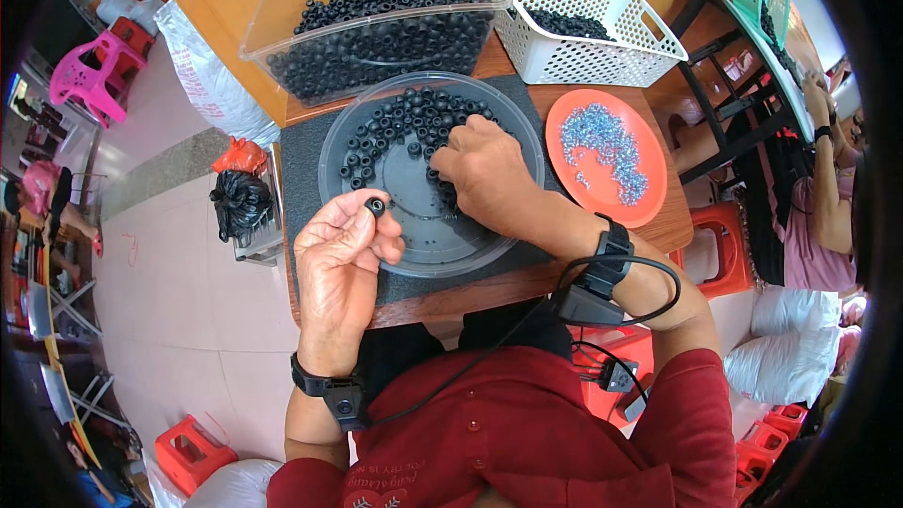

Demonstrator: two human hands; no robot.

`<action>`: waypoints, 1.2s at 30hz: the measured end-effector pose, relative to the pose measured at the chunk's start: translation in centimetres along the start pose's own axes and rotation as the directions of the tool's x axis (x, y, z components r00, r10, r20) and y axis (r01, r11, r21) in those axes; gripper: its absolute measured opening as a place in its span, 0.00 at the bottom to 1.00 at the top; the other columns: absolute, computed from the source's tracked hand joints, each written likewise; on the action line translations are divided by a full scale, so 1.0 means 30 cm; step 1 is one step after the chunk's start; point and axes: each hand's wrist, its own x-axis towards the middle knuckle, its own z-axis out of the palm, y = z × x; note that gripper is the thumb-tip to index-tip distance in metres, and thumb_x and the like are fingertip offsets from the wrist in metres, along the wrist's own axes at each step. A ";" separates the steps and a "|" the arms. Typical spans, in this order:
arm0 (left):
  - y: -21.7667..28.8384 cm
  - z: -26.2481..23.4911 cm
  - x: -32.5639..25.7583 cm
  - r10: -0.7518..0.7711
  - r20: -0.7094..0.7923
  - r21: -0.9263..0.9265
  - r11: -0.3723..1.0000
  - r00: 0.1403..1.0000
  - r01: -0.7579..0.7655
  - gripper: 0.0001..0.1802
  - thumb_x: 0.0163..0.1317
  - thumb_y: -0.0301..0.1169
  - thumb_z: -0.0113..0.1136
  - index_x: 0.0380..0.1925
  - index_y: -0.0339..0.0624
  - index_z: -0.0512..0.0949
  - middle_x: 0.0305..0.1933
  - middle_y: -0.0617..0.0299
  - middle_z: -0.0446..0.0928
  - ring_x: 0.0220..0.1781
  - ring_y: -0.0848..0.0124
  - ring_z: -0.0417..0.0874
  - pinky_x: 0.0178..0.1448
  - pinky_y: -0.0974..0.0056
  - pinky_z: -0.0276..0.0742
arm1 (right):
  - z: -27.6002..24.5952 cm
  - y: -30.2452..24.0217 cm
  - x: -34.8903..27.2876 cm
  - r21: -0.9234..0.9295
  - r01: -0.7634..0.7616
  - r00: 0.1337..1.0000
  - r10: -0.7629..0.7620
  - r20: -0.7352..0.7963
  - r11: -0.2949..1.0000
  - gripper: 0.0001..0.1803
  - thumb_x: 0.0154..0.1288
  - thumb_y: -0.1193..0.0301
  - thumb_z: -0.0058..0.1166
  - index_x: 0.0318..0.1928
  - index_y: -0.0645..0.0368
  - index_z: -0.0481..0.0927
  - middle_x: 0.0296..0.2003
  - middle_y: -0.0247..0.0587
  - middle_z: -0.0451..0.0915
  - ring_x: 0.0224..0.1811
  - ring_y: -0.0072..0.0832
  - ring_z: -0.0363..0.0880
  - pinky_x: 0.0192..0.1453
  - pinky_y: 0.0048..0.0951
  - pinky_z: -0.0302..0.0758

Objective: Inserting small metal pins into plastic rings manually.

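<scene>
Between thumb and fingers, my left hand (337, 243) pinches a small black ring-like part (375, 206), its round opening facing up. The hand is at the near left rim of a round clear plastic tray (409, 216). Many loose black parts (404, 118) of the same look lie in the tray, mostly along its far side. Over the tray's right half, my right hand (484, 167) is curled down among them. Its fingertips are partly hidden, so I cannot make out what they hold. Beside the tray, an orange plate (651, 152) bears tiny clear bluish pieces (602, 143).
Behind the tray stand a clear bin (376, 80) of black parts and a white perforated basket (588, 64) holding more. A dark mat (312, 146) lies underneath the tray. Cables hang from my wrist devices. At right, another person's arms (828, 160) reach over a table.
</scene>
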 end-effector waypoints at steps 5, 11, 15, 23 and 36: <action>-0.003 0.003 0.004 -0.004 0.000 0.011 1.000 1.000 0.004 0.12 0.61 0.25 0.56 0.42 0.28 0.75 0.29 0.52 0.78 0.25 0.69 0.78 0.34 0.67 0.75 | 0.007 0.019 0.007 0.066 -0.004 0.997 -0.002 0.077 0.998 0.04 0.47 0.79 0.57 0.26 0.58 0.80 0.23 0.40 0.73 0.31 0.39 0.71 0.35 0.37 0.69; 0.000 -0.004 0.001 0.004 0.021 -0.001 1.000 1.000 -0.004 0.12 0.61 0.26 0.56 0.42 0.29 0.75 0.29 0.53 0.79 0.25 0.70 0.78 0.34 0.67 0.75 | -0.126 0.052 0.011 0.128 -0.226 0.961 0.199 0.192 0.966 0.04 0.50 0.75 0.58 0.29 0.61 0.81 0.28 0.43 0.80 0.36 0.41 0.77 0.40 0.37 0.72; -0.003 -0.001 0.004 0.006 -0.005 0.051 0.999 1.000 -0.005 0.14 0.60 0.29 0.59 0.42 0.31 0.75 0.29 0.57 0.78 0.23 0.72 0.73 0.31 0.66 0.67 | -0.167 0.033 -0.047 0.186 -0.370 0.889 0.289 0.356 0.910 0.03 0.49 0.76 0.56 0.26 0.61 0.81 0.24 0.49 0.79 0.34 0.46 0.75 0.38 0.43 0.72; -0.006 0.004 -0.003 0.005 -0.007 0.064 0.998 1.000 -0.005 0.14 0.60 0.30 0.59 0.43 0.31 0.75 0.28 0.58 0.78 0.24 0.72 0.73 0.32 0.67 0.67 | -0.155 0.029 -0.115 0.060 -0.139 0.969 0.124 0.213 0.988 0.05 0.47 0.79 0.60 0.28 0.60 0.80 0.25 0.41 0.77 0.33 0.40 0.73 0.36 0.37 0.70; -0.006 0.010 0.000 0.000 -0.015 0.033 0.999 1.000 0.001 0.13 0.61 0.26 0.57 0.42 0.28 0.75 0.27 0.54 0.78 0.24 0.70 0.77 0.34 0.67 0.74 | -0.120 0.021 -0.111 0.029 -0.113 0.972 0.104 0.209 0.993 0.07 0.44 0.79 0.61 0.28 0.60 0.79 0.25 0.39 0.73 0.33 0.39 0.70 0.36 0.37 0.69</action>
